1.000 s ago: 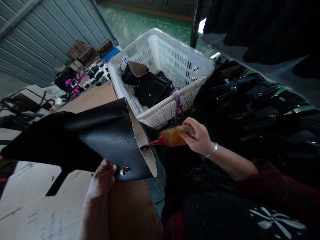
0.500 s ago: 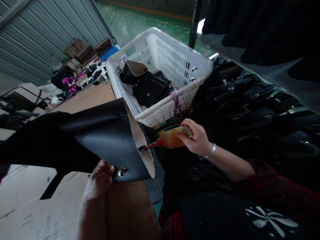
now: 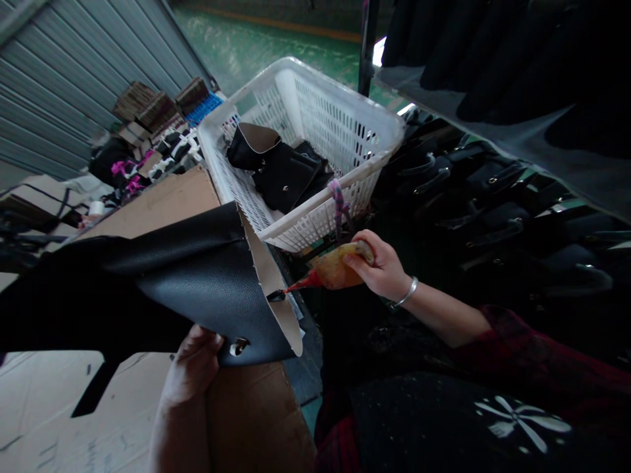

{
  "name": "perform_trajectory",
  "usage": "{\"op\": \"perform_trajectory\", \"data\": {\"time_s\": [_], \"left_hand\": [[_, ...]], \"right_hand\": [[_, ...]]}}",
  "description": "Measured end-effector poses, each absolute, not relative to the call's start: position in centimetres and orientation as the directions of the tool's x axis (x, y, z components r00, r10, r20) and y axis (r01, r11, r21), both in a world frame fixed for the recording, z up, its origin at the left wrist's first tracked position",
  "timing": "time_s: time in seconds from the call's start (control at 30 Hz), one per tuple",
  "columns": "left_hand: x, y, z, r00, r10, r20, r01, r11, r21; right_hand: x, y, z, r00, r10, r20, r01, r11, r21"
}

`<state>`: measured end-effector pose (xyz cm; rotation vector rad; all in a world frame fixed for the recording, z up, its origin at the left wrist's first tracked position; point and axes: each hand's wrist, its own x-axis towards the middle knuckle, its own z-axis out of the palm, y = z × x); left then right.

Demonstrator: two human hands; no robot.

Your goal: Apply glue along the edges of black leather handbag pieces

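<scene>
Dark red plaid sleeve (image 3: 532, 358), silver bangle (image 3: 405, 295), black apron (image 3: 444, 420) with white flower

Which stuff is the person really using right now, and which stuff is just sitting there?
In use:
left hand holding the black flap
right hand holding the glue bottle, red tip at the flap's pale edge

Just lying about:
white basket with black pieces inside
cardboard
dark straps on the right

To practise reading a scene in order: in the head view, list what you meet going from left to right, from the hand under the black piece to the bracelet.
left hand → metal clasp → red nozzle → yellow glue bottle → right hand → silver bracelet
</scene>
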<state>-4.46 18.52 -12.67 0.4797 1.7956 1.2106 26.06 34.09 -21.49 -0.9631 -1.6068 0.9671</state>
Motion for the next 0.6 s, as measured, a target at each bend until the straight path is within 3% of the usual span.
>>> {"op": "perform_trajectory", "data": {"time_s": [0.13,0.33,0.6], "left_hand": [[-3.9,18.9,-12.5,-0.554,0.686,-0.471,-0.184,0.451,0.873],[-3.9,18.9,-12.6,-0.571,0.695,-0.437,-0.196,0.402,0.895],[-4.0,18.5,-12.7,-0.557,0.737,-0.383,-0.161,0.357,0.92]], "right_hand": [[26.0,34.0,-21.5,-0.252,0.906,0.34,0.136,0.381,-0.915],[25.6,34.0,-21.9,-0.137,0.952,0.272,0.121,0.289,-0.95],[25.9,34.1,-22.5,-0.209,0.954,0.215,0.108,0.241,-0.965]]}}
